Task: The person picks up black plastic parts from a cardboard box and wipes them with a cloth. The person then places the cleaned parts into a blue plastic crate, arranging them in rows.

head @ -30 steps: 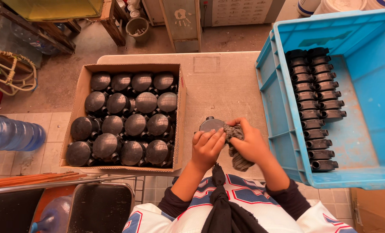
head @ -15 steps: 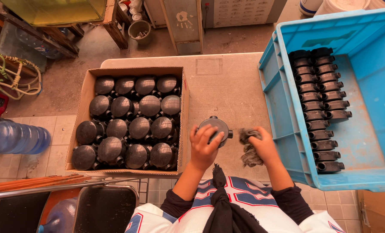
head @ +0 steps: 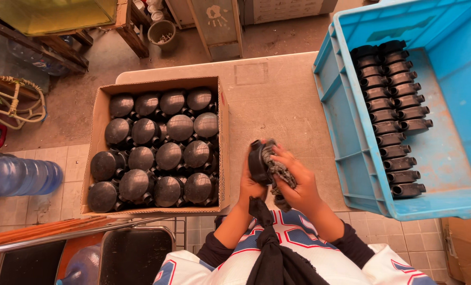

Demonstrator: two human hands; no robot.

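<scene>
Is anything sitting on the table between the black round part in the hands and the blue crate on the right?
Nothing visible. The left hand holds the black round part, the right hand presses a rag on it, and bare table lies between them and the blue crate.

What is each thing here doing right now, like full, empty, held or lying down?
Black round part: tipped on edge, held in left hand.
Grey rag: bunched in right hand, pressed against the part.
Cardboard box: open, packed with black round parts.
Blue crate: open, partly filled with two rows of black parts.
Water bottle: lying on its side.
</scene>
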